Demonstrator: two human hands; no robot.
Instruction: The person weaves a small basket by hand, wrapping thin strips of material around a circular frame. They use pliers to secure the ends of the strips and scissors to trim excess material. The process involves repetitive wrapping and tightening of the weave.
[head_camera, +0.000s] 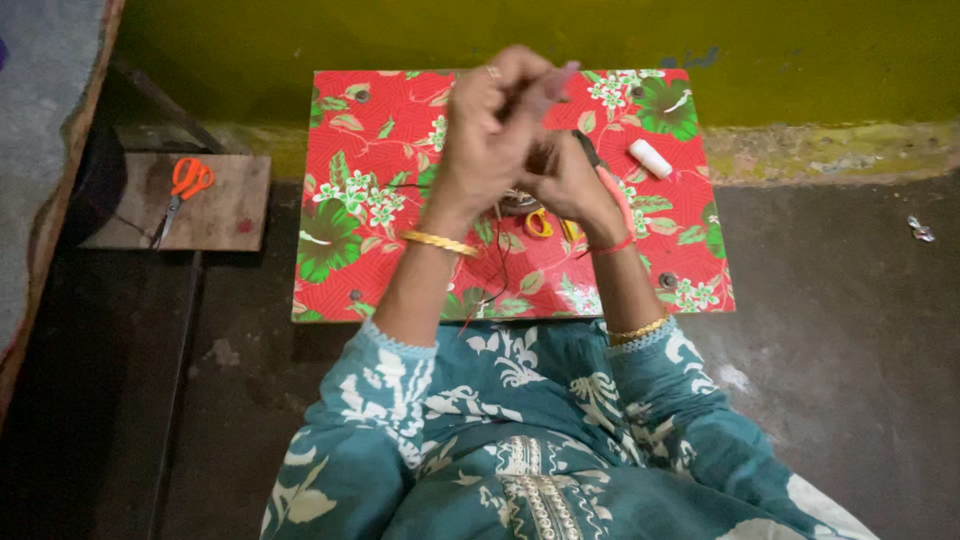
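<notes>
both hands are raised over the red floral board (400, 250). the left hand (495, 125) pinches a thin dark red thread (497, 262) that hangs toward the board; the right hand (570, 180) is closed just beside it, its hold unclear. a white spool (650, 158) lies nearby.

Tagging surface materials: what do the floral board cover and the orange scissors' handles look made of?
Floral board cover: likely glossy vinyl or oilcloth, since it shows sheen and is pinned flat by round studs. Orange scissors: handles look like smooth moulded plastic, blades dull metal; too small to confirm.

Teal floral sleeves (380, 390), gold bangles (438, 241)
</notes>
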